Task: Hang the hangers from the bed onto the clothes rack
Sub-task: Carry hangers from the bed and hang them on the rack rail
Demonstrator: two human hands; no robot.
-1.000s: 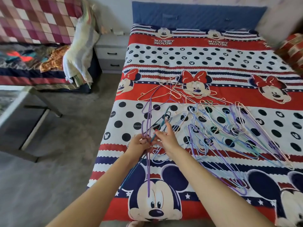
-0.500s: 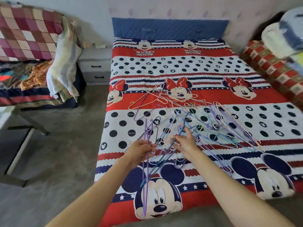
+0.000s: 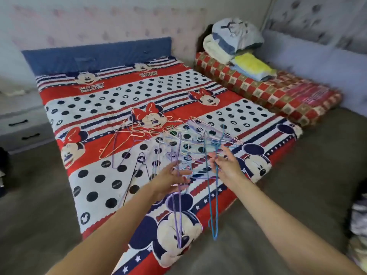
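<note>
Both hands now hold wire hangers apart: left hand grips thin purple hangers, right hand pinches a blue hanger. They dangle past the quilted bed edge, over open floor.

Grey floor, patterned wallpaper, grey drawers, folded bedding

Bed covered by a red, white and navy cartoon-mouse spread, blue headboard at the far end. Tangled pile of thin wire hangers lying on the spread near its middle, toward the near right side; pink, orange, purple and pale blue wires overlapping. Red checkered mattress lying just beside the bed's right edge, carrying folded bedding. Grey floor around both.
</note>
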